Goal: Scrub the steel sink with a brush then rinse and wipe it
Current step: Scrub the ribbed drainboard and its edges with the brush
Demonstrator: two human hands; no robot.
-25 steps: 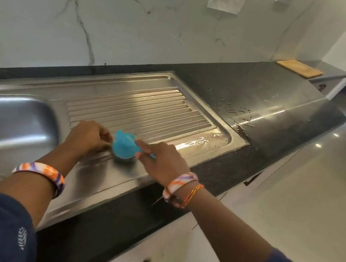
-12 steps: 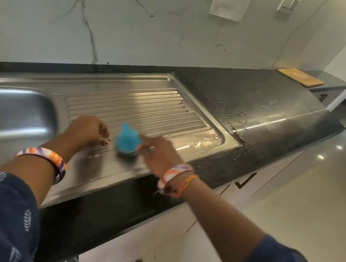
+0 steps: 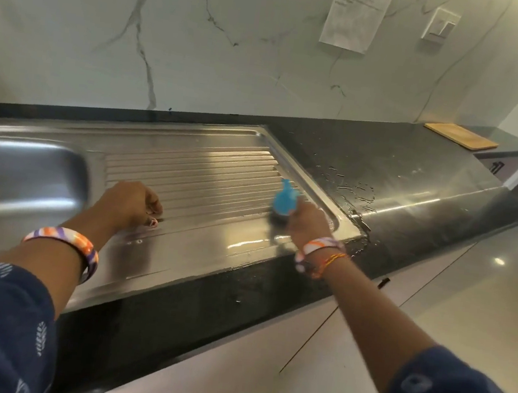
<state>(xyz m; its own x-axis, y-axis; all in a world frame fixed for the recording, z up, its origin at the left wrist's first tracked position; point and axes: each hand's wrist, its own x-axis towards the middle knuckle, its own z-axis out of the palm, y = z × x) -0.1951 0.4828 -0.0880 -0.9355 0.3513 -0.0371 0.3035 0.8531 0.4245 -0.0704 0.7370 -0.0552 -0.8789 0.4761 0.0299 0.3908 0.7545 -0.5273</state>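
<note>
Reading from the left, we see the sink (image 3: 189,169) basin at about nine o'clock and our left hand (image 3: 129,205) resting on the ribbed drainboard with fingers curled under and holding nothing. Toward three o'clock our right hand (image 3: 308,223) grips the blue brush (image 3: 284,202) at the drainboard's right end, so this hand alone works it. The brush lies at about eleven o'clock from the gripping fingers, its long axis near upright, tip toward twelve o'clock and dark bristles down on the wet steel.
</note>
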